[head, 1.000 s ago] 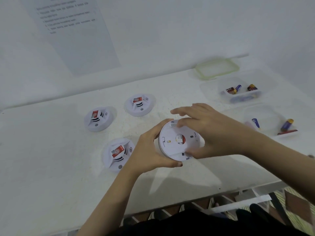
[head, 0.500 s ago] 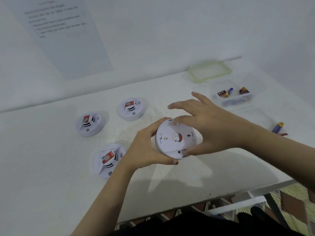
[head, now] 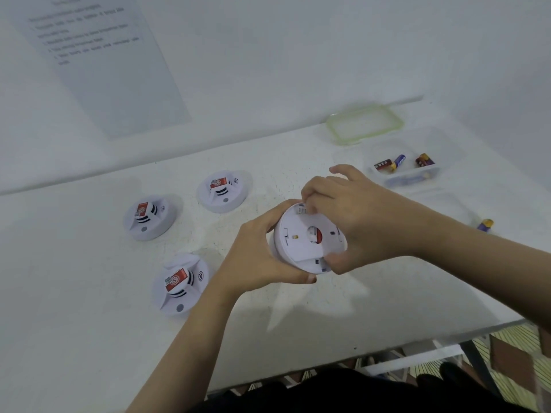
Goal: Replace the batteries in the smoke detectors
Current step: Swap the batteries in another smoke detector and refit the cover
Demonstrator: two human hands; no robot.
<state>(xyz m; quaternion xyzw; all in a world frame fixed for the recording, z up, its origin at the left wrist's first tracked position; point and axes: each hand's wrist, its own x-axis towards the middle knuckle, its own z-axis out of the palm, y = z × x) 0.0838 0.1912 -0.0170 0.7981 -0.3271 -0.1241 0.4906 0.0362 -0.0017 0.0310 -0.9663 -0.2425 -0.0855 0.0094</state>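
Both hands gripping one smoke detector [head: 308, 238]

Left hand [head: 256, 254] is cupping its left rim; right hand [head: 354, 222] is pinching its far and near edges, above the tabletop [head: 313, 320] centre.

The left grip [head: 259, 257] curls round the left rim of a white smoke detector [head: 301, 234], whose flat back faces the camera. The right grip [head: 357, 222] holds the same disc from the right, with fingertips [head: 310, 201] on the far rim and the thumb on the near rim. Left of both grips, three more detectors [head: 179, 284] lie on the counter [head: 74, 263]. Beyond the right grip a clear tub [head: 411, 177] holds batteries [head: 398, 162], with a green-rimmed lid [head: 365, 123] behind it.
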